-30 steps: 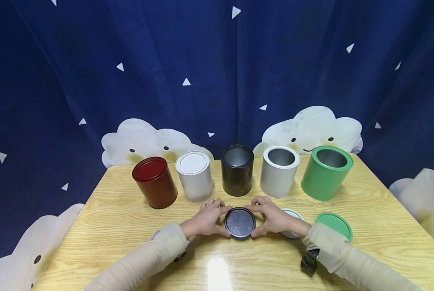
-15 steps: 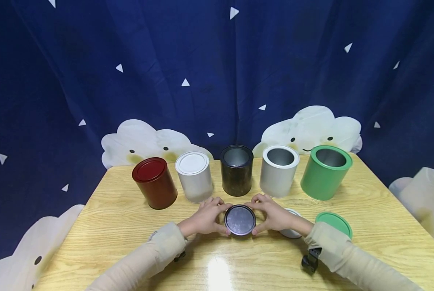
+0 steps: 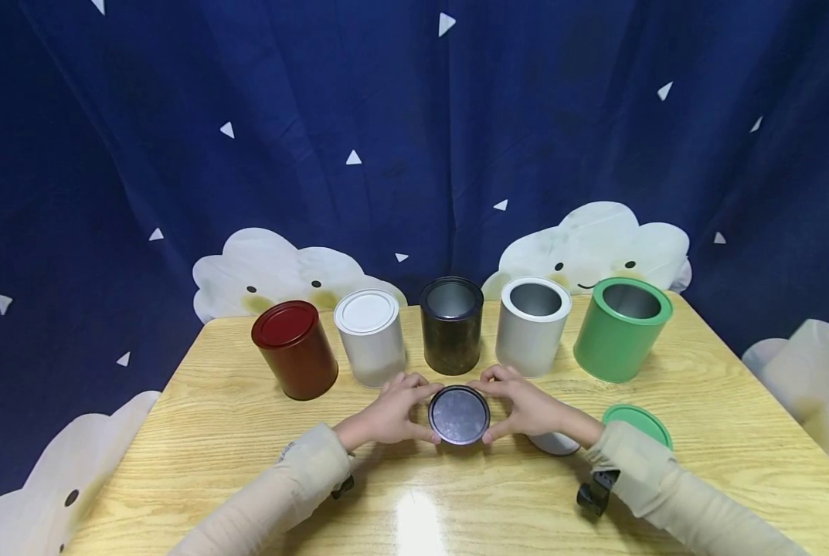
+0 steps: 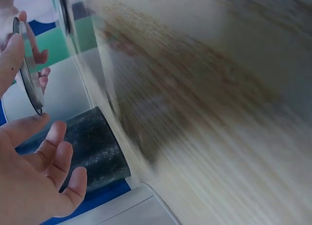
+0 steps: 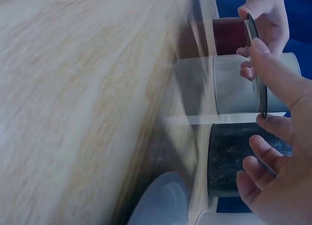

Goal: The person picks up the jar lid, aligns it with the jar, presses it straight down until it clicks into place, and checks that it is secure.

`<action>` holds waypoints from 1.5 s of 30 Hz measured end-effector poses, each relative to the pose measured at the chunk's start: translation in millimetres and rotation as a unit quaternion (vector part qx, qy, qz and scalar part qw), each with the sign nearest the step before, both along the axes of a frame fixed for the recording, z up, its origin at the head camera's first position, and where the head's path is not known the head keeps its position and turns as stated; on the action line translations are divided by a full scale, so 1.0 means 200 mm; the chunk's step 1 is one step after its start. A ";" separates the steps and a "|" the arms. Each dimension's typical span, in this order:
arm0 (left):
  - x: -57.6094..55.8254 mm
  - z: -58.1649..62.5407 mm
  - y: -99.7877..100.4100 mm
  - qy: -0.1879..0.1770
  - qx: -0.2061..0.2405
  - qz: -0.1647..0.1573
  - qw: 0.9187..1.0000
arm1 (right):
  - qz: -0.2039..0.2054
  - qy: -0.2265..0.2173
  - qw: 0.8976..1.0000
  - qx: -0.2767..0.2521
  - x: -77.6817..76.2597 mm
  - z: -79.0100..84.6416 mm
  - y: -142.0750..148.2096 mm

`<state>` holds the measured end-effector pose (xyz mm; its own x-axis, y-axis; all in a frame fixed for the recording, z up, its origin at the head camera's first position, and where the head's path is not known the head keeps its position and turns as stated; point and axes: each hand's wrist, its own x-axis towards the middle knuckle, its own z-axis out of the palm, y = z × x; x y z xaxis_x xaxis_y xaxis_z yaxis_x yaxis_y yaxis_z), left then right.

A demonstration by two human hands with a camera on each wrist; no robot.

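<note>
Together, my left hand [image 3: 389,413] and right hand [image 3: 528,405] pinch the black lid [image 3: 459,415], the open black can [image 3: 452,344] at twelve o'clock.

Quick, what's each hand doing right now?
Left hand: holding the black lid, thumb and index finger at its edge.
Right hand: holding the same lid at the opposite edge, also with thumb and index finger.

Sleeves [image 3: 271,506] long, pale beige, creased near cuffs [image 3: 626,459]. Small black camera [image 3: 594,498] at each wrist. Left hand [image 3: 395,411], right hand [image 3: 528,405] bare.
</note>
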<state>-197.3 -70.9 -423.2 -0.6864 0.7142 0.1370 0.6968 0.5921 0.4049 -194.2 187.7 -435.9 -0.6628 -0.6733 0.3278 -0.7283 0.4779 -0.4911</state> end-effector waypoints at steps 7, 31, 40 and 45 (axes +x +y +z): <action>0.00 0.01 -0.01 -0.008 0.026 -0.003 1.000 | 0.002 -0.005 1.000 -0.004 -0.01 0.02 0.01; -0.03 0.04 -0.05 -0.016 0.132 -0.008 0.991 | -0.011 -0.044 0.998 -0.049 -0.02 0.11 0.00; -0.05 0.05 -0.05 0.008 0.180 0.009 0.984 | -0.028 -0.042 0.997 -0.060 -0.05 0.14 0.00; -0.06 0.05 -0.04 0.024 0.212 0.014 0.977 | -0.038 -0.047 0.996 -0.064 -0.06 0.16 0.00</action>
<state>-209.7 -79.6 -413.0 -0.6910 0.5675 0.4478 0.7063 0.3981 0.5854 -205.2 188.4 -403.5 -0.7424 -0.5761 0.3419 -0.6402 0.4599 -0.6153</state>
